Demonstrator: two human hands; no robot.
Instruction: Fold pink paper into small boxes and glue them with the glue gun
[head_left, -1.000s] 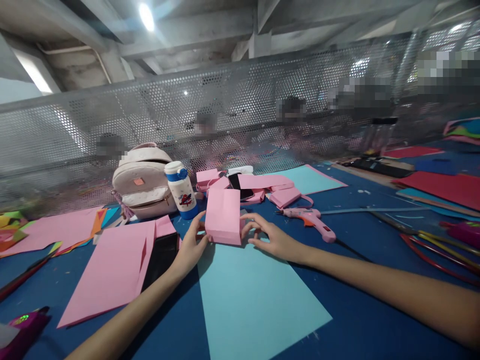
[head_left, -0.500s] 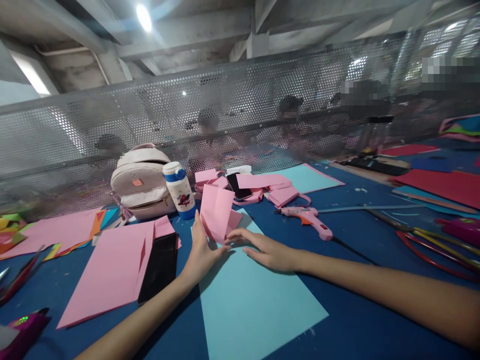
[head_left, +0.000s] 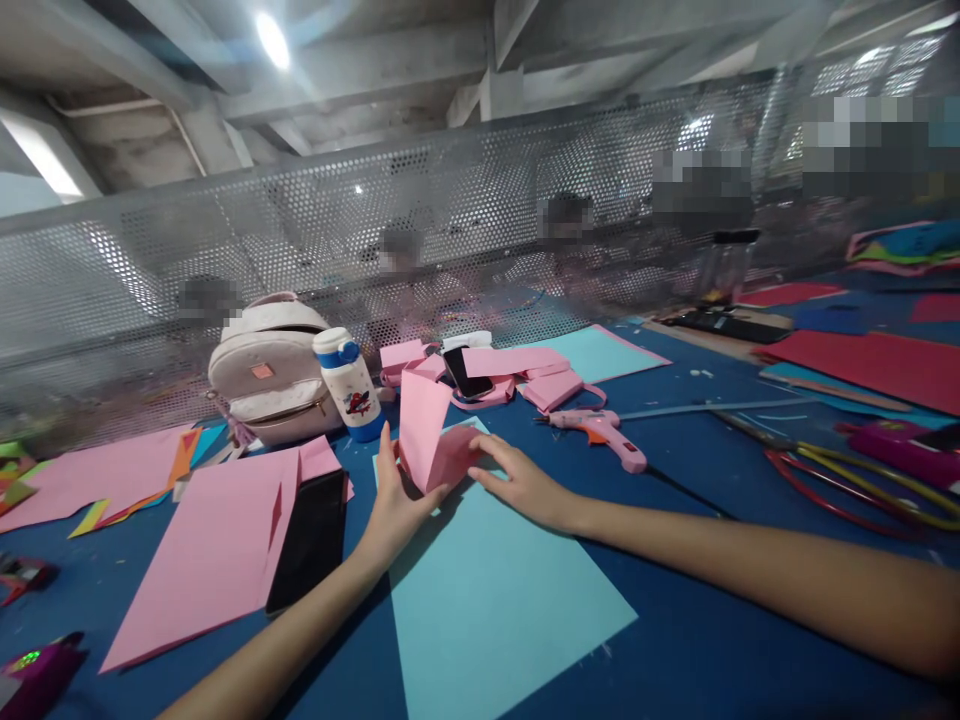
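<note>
A folded piece of pink paper (head_left: 421, 425) stands upright over a light blue sheet (head_left: 502, 590), its two sides spread in a V. My left hand (head_left: 396, 505) is closed round its left side and lower fold, thumb along the bottom. On the other side, my right hand (head_left: 529, 488) pinches the right flap between thumb and fingers. To the right of my hands lies a pink glue gun (head_left: 611, 435) with a black cord. A black phone (head_left: 309, 540) rests left of my left hand, on the edge of a large pink folded sheet (head_left: 199, 550).
Behind are a pale backpack (head_left: 274, 375), a white and blue bottle (head_left: 352, 390) and several pink paper pieces (head_left: 551, 385). Scissors (head_left: 840, 480) and red sheets (head_left: 877, 365) lie at right. A perforated metal screen (head_left: 300, 230) borders the blue table, with people beyond it.
The pink paper has opened out and turned, so its right flap now shows. My right hand has taken hold of that flap. The view has shifted slightly to the right.
</note>
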